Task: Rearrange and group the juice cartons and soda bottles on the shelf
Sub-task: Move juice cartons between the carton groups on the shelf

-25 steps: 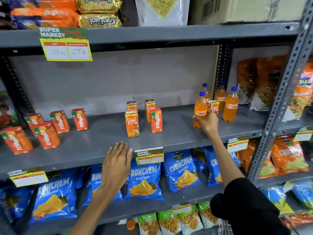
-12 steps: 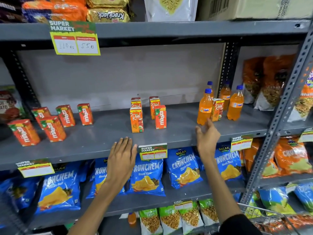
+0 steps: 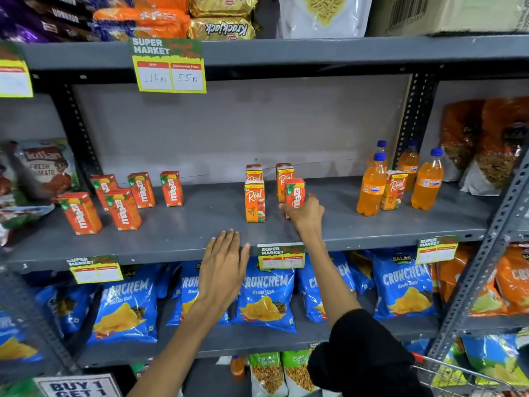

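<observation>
On the grey middle shelf [image 3: 200, 224], several red Maaza cartons [image 3: 123, 209] stand at the left. In the centre stand three orange Real cartons [image 3: 254, 203] and one Maaza carton [image 3: 294, 193]. My right hand [image 3: 305, 214] is closed around the lower part of that centre Maaza carton. My left hand [image 3: 224, 267] rests flat on the shelf's front edge, fingers apart, holding nothing. At the right, several orange Fanta bottles [image 3: 372, 189] surround another Real carton [image 3: 395, 190].
Blue Crunchem snack bags [image 3: 266, 299] fill the shelf below. Price tags [image 3: 282, 255] hang on the shelf edge. Biscuit packs [image 3: 221, 28] and a cardboard box sit above. Orange snack bags [image 3: 486, 144] lie at the far right, a trolley rim [image 3: 458, 376] at bottom right.
My right hand let go of a Fanta bottle at the right, moved left along the shelf and closed on the centre Maaza carton. My left hand stayed on the shelf edge.
</observation>
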### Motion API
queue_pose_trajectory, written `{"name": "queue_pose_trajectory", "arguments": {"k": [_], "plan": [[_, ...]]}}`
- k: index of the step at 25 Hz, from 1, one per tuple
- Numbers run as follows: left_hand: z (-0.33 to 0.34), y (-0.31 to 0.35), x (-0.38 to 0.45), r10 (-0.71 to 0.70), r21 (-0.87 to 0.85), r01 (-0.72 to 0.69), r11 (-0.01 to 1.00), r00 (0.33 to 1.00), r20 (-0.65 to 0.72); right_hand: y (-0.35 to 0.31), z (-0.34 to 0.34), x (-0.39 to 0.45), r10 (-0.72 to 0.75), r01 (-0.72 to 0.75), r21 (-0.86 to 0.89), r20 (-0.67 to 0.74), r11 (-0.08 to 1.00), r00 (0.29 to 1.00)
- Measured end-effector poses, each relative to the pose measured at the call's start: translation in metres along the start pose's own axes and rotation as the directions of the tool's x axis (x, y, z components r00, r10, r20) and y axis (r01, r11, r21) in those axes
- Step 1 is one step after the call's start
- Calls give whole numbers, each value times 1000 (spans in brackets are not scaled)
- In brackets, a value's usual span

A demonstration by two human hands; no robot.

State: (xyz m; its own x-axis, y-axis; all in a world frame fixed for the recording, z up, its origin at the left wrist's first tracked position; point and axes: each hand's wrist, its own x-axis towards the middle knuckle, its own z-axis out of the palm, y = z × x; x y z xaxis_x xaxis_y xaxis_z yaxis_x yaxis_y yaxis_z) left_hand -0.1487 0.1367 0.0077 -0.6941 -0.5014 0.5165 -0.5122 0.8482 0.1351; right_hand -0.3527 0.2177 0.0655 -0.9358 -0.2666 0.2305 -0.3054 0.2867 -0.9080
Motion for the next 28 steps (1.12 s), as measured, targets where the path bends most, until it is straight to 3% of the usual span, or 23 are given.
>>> {"name": "queue_pose_trajectory", "arguments": {"k": [8, 13, 22, 28], "plan": [[-4, -12, 0, 10, 17, -10, 1000, 1000, 5, -3, -9, -29, -77, 78, 14, -62, 997, 995], [-17, -49, -11, -2, 42, 2, 999, 1000, -2, -27, 5, -83, -176, 175, 73, 17, 982, 984], [-50, -156, -24, -27, 69, 25, 997, 999, 27, -109, 167, -124, -209, 186, 127, 205, 974, 956], [-47, -171, -25, 1, 44, -2, 999, 1000, 22, -125, 232, -115, -170, 163, 51, 249, 985, 953]]}}
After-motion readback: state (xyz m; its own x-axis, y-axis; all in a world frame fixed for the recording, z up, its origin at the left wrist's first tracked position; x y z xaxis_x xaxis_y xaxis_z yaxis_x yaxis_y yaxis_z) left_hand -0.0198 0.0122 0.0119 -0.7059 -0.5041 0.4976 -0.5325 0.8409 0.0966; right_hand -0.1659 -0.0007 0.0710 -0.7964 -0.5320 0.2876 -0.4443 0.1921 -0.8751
